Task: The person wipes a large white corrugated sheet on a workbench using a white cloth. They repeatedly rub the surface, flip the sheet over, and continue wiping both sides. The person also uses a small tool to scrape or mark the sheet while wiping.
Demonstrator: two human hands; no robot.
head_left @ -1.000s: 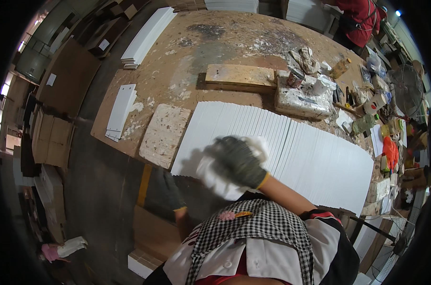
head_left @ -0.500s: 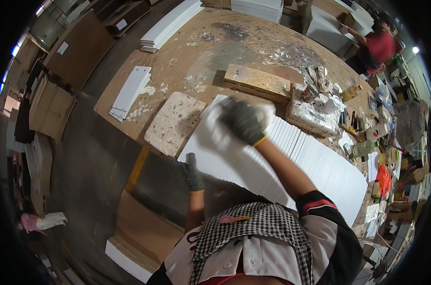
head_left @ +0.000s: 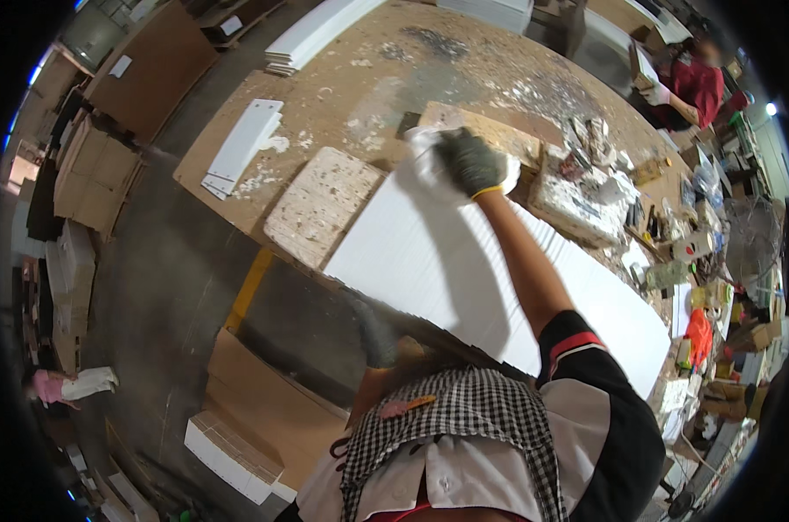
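My right hand [head_left: 469, 163], in a dark grey knit glove, presses a white cloth [head_left: 425, 161] at the far side of a long row of white boards [head_left: 403, 239] packed edge to edge on the table. Its forearm reaches across the row and casts a shadow on it. My left hand [head_left: 374, 335], gloved alike, is near my body, off the table's near edge and apart from the boards. Blur hides its fingers. A glue-spotted pale block [head_left: 323, 207] stands against the row's left end.
A wooden block [head_left: 499, 130] and a crusted white block [head_left: 577, 200] stand behind the row. White strips [head_left: 246, 146] lie at the table's left corner. Bottles and tools clutter the right. An open carton [head_left: 272, 418] sits below left. Another person [head_left: 699, 87] works at the far right.
My right hand with the cloth has moved away from me to the row's far edge. My left hand has drawn back from the near edge toward my body.
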